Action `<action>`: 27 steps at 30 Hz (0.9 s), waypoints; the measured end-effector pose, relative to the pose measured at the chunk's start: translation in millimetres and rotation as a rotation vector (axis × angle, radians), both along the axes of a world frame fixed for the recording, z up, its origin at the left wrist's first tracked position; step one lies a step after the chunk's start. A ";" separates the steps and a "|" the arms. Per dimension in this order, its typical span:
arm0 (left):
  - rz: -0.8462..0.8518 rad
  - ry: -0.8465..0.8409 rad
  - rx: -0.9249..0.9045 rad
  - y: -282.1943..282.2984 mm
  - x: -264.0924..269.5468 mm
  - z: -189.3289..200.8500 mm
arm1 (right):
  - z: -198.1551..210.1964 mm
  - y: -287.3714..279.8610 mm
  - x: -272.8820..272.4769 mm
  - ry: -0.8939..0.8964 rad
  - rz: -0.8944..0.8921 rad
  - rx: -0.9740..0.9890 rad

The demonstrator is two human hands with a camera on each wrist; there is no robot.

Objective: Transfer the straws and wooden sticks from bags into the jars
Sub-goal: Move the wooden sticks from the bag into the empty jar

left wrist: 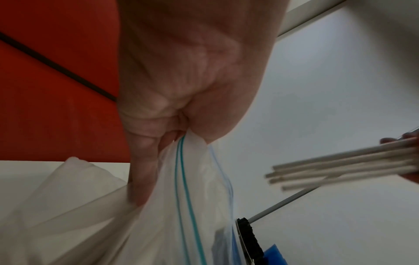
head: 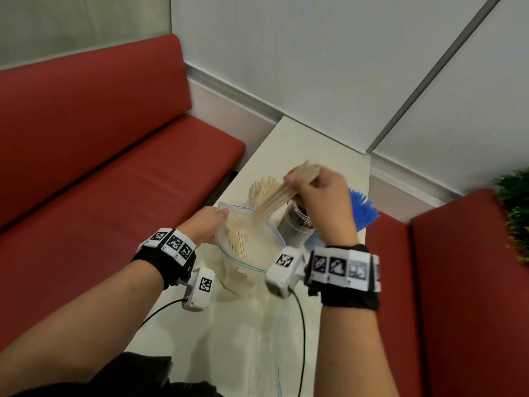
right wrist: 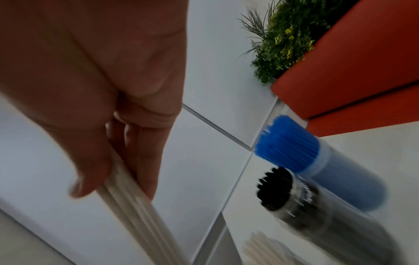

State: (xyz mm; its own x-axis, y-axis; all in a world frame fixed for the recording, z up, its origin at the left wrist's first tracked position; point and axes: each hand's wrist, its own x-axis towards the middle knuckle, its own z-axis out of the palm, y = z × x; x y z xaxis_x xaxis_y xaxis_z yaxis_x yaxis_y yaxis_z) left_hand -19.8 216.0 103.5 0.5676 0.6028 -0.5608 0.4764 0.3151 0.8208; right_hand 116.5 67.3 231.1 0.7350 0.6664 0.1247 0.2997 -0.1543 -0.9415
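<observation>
My right hand (head: 312,184) grips a bundle of wooden sticks (head: 282,196) above the open zip bag (head: 249,253); the same bundle of wooden sticks (right wrist: 133,211) runs down from the fingers (right wrist: 145,161) in the right wrist view. My left hand (head: 210,222) pinches the bag's rim (left wrist: 181,161) and holds it open. More sticks (head: 236,239) lie inside the bag. Behind it stands a clear jar (head: 262,190) with wooden sticks in it. A jar of black straws (head: 294,224) (right wrist: 292,197) and a jar of blue straws (head: 362,209) (right wrist: 292,148) stand to the right.
The narrow white table (head: 300,144) sits between red benches (head: 114,167) on the left and right (head: 458,282). Another empty zip bag (head: 257,353) lies flat near me. A green plant (head: 515,213) is at the far right. White wall panels close the far end.
</observation>
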 end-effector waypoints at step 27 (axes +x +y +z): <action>-0.001 0.062 0.057 21.0 8.1 -18.3 | -126.1 135.9 84.1 -0.202 -0.102 -0.332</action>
